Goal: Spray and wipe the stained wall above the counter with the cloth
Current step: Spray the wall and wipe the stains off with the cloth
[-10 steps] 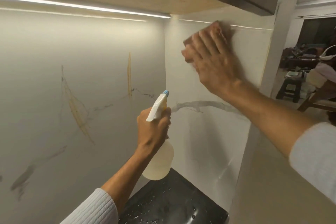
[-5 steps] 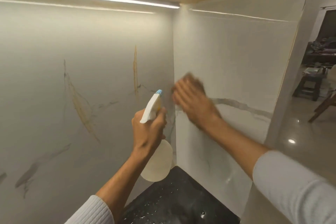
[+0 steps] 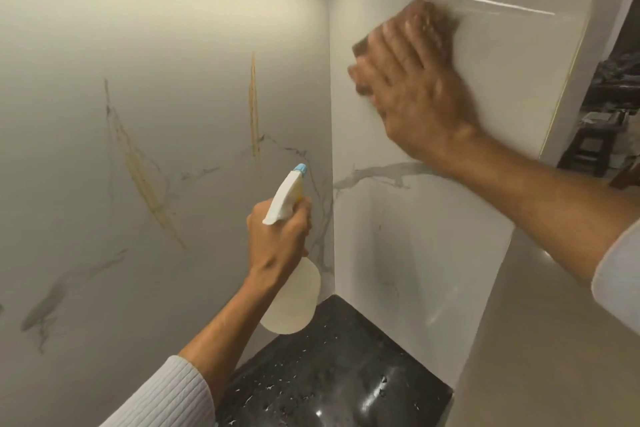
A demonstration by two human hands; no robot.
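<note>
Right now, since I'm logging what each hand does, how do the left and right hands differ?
The left hand grips the spray bottle, fingers curled; the right hand lies flat, pressing the brown cloth on the side wall. The left hand is lower and sharp; the right hand is higher and motion-blurred. Both emerge from white sleeves.

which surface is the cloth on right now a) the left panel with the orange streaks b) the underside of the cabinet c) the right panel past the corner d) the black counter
c: the right hand presses the cloth flat against the right panel, while the orange streaks lie on the left panel, untouched.
</note>
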